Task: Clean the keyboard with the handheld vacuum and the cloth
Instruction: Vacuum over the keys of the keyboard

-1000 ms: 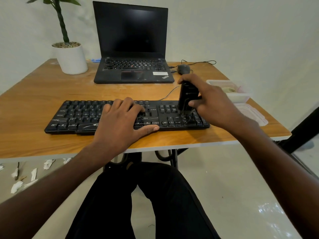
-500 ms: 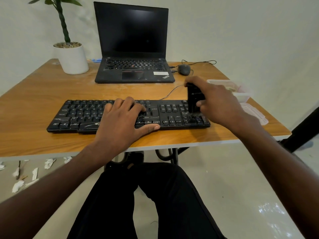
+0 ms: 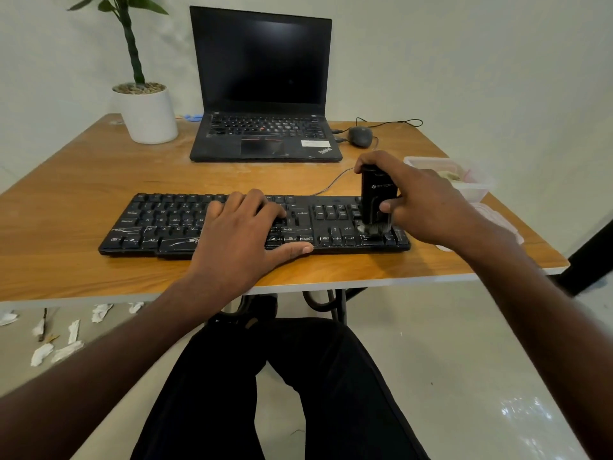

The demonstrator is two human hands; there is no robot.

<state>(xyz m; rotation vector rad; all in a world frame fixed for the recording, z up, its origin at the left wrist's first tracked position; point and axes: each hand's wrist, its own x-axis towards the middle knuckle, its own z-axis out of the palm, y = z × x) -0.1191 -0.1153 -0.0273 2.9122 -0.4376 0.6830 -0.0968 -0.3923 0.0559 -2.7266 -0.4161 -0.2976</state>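
while the left hand (image 3: 242, 240) lies flat on the middle of the keyboard (image 3: 166, 224), fingers straight and close together with the thumb out, the right hand (image 3: 428, 207) curls its fingers and thumb round the upright vacuum (image 3: 376, 197). its brush end seems to touch the numpad keys. the keyboard sits near the table's (image 3: 66, 194) front edge.

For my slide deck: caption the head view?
Right hand runs vacuum over keyboard; left hand steadies it.
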